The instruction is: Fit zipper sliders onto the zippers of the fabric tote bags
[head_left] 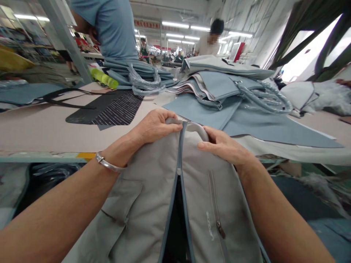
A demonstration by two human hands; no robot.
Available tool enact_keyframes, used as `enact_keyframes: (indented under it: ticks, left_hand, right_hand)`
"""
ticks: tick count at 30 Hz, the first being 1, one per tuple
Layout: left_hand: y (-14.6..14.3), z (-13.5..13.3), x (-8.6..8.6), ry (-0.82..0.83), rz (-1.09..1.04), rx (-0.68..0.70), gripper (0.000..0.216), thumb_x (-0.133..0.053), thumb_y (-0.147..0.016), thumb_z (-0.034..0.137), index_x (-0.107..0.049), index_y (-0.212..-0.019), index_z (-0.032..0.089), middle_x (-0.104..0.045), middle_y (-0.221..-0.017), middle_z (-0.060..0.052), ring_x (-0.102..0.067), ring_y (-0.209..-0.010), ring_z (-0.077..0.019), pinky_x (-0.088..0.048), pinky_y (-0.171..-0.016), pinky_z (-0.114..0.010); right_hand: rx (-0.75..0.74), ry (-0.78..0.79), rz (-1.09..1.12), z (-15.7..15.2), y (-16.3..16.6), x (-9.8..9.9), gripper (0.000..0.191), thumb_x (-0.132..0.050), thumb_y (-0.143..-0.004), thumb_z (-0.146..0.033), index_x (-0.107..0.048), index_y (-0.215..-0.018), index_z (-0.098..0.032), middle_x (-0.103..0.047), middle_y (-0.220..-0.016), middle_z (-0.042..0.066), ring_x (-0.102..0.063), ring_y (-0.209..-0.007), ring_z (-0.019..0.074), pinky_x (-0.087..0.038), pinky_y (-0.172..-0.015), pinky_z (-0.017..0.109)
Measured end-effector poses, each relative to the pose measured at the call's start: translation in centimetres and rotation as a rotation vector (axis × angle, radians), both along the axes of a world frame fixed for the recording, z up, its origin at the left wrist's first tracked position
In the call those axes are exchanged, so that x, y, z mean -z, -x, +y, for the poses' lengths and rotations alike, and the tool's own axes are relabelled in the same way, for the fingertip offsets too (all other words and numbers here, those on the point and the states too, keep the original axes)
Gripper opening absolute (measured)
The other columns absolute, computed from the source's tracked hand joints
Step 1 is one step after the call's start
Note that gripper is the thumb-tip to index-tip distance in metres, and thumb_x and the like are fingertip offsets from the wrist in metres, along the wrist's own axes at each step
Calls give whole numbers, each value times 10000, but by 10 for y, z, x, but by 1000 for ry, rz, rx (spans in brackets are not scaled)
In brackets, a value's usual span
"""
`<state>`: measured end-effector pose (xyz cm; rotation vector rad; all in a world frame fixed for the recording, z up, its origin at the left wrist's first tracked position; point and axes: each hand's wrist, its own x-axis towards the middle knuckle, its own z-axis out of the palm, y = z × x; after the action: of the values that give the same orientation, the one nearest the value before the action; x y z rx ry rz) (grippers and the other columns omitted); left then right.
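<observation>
A grey fabric bag lining (153, 197) with a blue-grey zipper (179, 160) down its middle lies over the table's near edge, partly unzipped at the bottom. My left hand (155, 126) is closed on the lining's top edge left of the zipper; a silver bangle (108, 164) circles that wrist. My right hand (223, 144) grips the top edge right of the zipper, fingers curled over the fabric. A small zipped pocket (215, 204) with pale lettering sits on the right half, a patch pocket (123, 204) on the left half.
Blue-grey bags (219, 84) with plastic-wrapped handles pile up on the table (41, 128) ahead. A dark striped panel (115, 107) lies at left centre, a yellow-green roll (104, 77) behind it. A person in a blue shirt (109, 25) stands across the table; others work farther back.
</observation>
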<state>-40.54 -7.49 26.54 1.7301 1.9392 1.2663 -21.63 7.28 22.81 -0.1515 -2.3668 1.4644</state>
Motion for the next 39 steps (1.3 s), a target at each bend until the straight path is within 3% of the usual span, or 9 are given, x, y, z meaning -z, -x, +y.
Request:
enact_keyframes:
  ticks: [4,6,11,14,19,24,29,34,39]
  left_hand:
    - [0,5,4,39,-64,31,259,-764,-713,383,-719,-781,137,-635,-678,23,-519,-650,-111,-392,-588,-199]
    - [-1,6,2,54,-95,44,261,-808,-680,371,-737,-791,145,-659,-697,22,-538,-665,-113,-407,-595,-192]
    - [-4,3,-1,201,-268,186,254,-806,-679,357,-775,-830,154,-726,-781,-11,-596,-659,-129,-477,-622,-216]
    - [-6,1,-1,222,-319,200,257,-794,-673,365,-762,-798,142,-708,-727,-12,-582,-621,-126,-474,-615,-226]
    - [-19,-9,-7,168,-293,180,255,-749,-674,376,-684,-694,130,-636,-663,7,-512,-589,-106,-404,-584,-213]
    - [-28,-19,-9,160,-210,161,277,-705,-671,380,-586,-605,139,-441,-528,52,-349,-523,-88,-237,-502,-221]
    - [-31,-25,-7,175,-176,153,282,-680,-668,385,-542,-594,151,-369,-520,64,-306,-527,-89,-193,-506,-235]
    - [-31,-34,-5,152,-163,135,298,-683,-675,406,-560,-591,147,-388,-512,59,-319,-513,-93,-210,-499,-233]
    - [-26,-35,-21,50,-161,99,260,-744,-647,378,-706,-707,127,-608,-640,10,-491,-625,-126,-365,-606,-223]
  right_hand:
    - [-173,269,-24,12,-18,19,487,-730,-804,-497,-623,-1145,-167,-626,-1004,48,-593,-902,207,-500,-792,287]
    - [-203,288,-31,15,-22,22,465,-734,-806,-480,-641,-1122,-153,-633,-978,46,-595,-885,199,-496,-802,285]
    - [-179,192,-157,12,-22,16,437,-789,-751,-460,-669,-1011,-130,-640,-948,37,-587,-883,189,-481,-783,255]
    - [-197,197,-190,7,-24,12,435,-780,-761,-452,-655,-1013,-122,-638,-939,37,-580,-870,182,-473,-785,258]
    - [-233,121,-178,-3,-36,9,465,-728,-777,-529,-649,-960,-108,-577,-849,18,-522,-811,160,-422,-733,244]
    - [-200,-19,-184,-2,-43,15,563,-674,-748,-680,-526,-695,-140,-384,-667,-31,-345,-641,97,-276,-579,214]
    - [-135,-146,-235,6,-55,21,577,-717,-728,-645,-446,-601,-152,-310,-590,-45,-279,-580,76,-187,-508,217]
    - [-68,-175,-316,0,-80,25,517,-787,-654,-587,-517,-630,-146,-368,-620,-40,-321,-598,88,-233,-512,206]
    - [127,-256,-243,-14,-93,5,304,-687,-789,-422,-587,-736,-140,-432,-688,-25,-364,-661,111,-272,-580,215]
